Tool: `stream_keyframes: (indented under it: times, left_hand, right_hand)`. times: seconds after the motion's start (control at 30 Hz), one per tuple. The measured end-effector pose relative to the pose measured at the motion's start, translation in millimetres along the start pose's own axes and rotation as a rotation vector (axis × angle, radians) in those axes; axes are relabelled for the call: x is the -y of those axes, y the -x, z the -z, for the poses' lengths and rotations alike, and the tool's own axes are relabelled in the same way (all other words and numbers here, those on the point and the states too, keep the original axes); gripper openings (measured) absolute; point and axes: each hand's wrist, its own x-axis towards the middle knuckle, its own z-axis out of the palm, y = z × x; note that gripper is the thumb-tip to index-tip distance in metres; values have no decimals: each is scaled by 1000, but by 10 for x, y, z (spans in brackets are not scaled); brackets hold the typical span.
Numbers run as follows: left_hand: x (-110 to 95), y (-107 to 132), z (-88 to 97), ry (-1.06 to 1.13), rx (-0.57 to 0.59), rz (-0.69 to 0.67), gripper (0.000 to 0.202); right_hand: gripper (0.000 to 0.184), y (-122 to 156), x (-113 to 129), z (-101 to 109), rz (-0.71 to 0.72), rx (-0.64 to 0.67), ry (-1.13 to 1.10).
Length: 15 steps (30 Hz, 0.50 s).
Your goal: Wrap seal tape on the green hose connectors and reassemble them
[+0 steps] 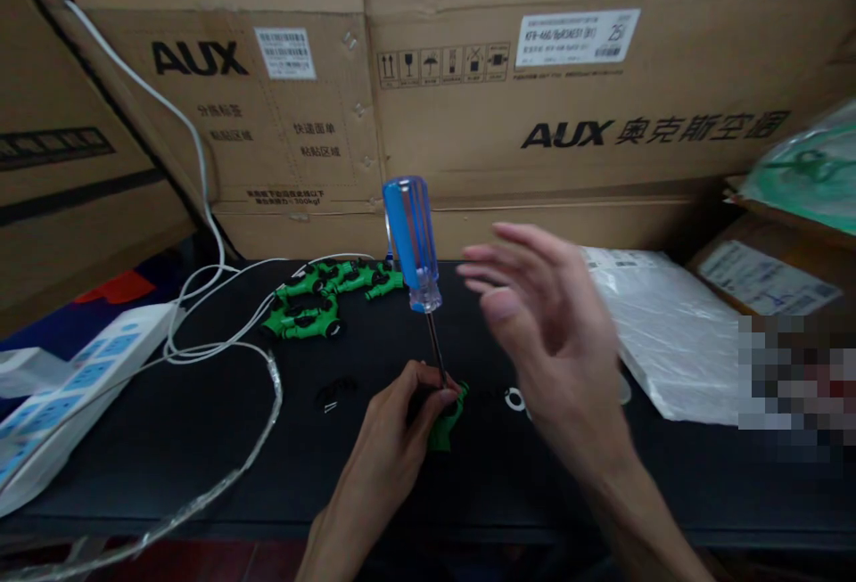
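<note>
A screwdriver (410, 230) with a clear and blue handle stands nearly upright over the black table, leaning slightly left, its shaft running down to my left hand (401, 422). That hand is closed around a small green plastic fitting (442, 433) on the tabletop, thumb and fingertips by the screwdriver's tip. My fingers hide the tip and much of the fitting. To the right of the handle and apart from it, my right hand (552, 332) is raised with fingers spread, slightly blurred, holding nothing. Near its wrist lies a white ring (514, 399).
Several green fittings (304, 315) with black parts sit at the back left. Small dark pieces (336, 390) lie left of my hands. White cables (201, 352) loop beside a power strip (100, 377). A white plastic package (659, 341) lies right; large cardboard boxes (448, 136) stand behind.
</note>
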Motion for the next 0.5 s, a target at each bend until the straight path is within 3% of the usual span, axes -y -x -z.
stream_keyframes:
  times: [0.1,0.23,0.33,0.43,0.5]
  left_hand:
    - [-16,-4,1,-21,-2,-11,10]
    - [2,5,-11,-24,15,-3,11]
    - [33,6,-27,-20,19,13,8]
    - [55,3,-36,-34,27,13,7]
    - [57,1,-36,-54,40,-13,11]
  right_hand:
    - [41,-44,-146,-165,-55,22,-141]
    - [33,-68,-204,-271,-70,14,-240]
    - [24,-37,-224,-211,-59,43,-299]
    - [14,3,-292,-107,-80,176,-399]
    - [18,9,-332,-62,-113,246,-438]
